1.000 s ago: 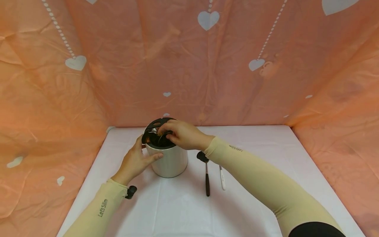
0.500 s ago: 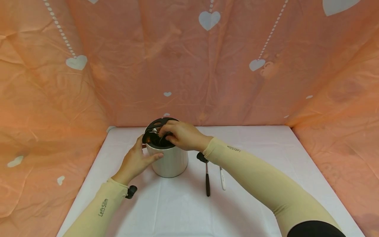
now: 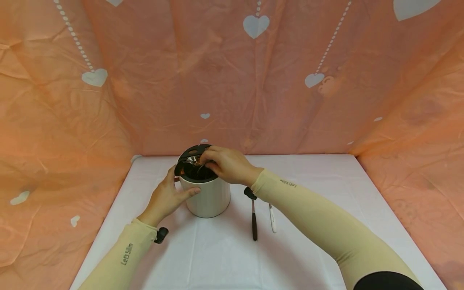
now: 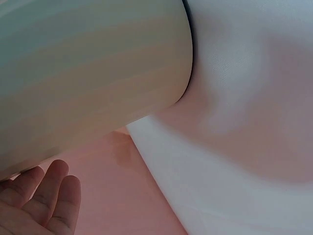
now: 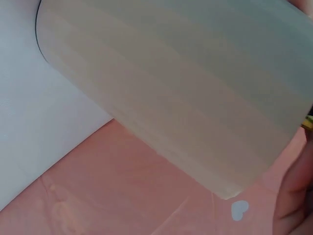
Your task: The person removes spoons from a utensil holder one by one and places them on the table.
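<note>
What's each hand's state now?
Left hand: open, resting against the white container.
Right hand: closed, pinching a thin thing at the container's mouth; can't tell what.

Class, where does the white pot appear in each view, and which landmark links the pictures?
Head: pot just left of centre.
Left wrist: pot fills the upper left, cut off.
Right wrist: pot slants from upper left to right edge.
Shared landmark: edge of the table against the backdrop.
</note>
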`<control>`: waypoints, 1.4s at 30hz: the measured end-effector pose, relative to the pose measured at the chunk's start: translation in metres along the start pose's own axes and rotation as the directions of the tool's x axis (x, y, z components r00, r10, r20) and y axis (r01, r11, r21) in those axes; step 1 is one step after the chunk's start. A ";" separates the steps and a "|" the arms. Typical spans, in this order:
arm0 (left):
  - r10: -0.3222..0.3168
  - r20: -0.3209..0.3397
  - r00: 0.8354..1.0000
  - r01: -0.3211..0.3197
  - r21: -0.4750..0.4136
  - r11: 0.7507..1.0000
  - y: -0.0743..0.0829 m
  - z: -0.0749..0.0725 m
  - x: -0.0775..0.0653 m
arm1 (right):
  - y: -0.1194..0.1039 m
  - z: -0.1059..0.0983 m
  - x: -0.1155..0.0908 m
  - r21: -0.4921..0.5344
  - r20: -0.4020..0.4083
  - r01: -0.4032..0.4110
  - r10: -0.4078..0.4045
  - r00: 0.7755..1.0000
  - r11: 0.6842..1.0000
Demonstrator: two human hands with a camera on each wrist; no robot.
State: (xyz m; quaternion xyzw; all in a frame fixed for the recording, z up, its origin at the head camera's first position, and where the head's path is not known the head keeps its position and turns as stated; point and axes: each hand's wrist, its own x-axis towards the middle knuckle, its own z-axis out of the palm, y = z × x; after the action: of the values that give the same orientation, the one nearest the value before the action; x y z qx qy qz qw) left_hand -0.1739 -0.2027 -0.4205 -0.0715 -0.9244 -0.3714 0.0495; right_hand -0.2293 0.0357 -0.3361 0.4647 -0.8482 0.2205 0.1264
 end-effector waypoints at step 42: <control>-0.029 0.003 1.000 0.029 0.008 1.000 0.001 0.001 -0.001 | 0.032 -0.087 -0.019 0.155 -0.581 -0.092 0.166 0.797 0.984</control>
State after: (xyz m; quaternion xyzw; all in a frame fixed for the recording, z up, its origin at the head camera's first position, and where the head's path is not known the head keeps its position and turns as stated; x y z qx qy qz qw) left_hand -0.1727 -0.2011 -0.4209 -0.0585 -0.9269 -0.3681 0.0430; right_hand -0.2448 0.1072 -0.2768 0.3205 -0.7818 0.4121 0.3410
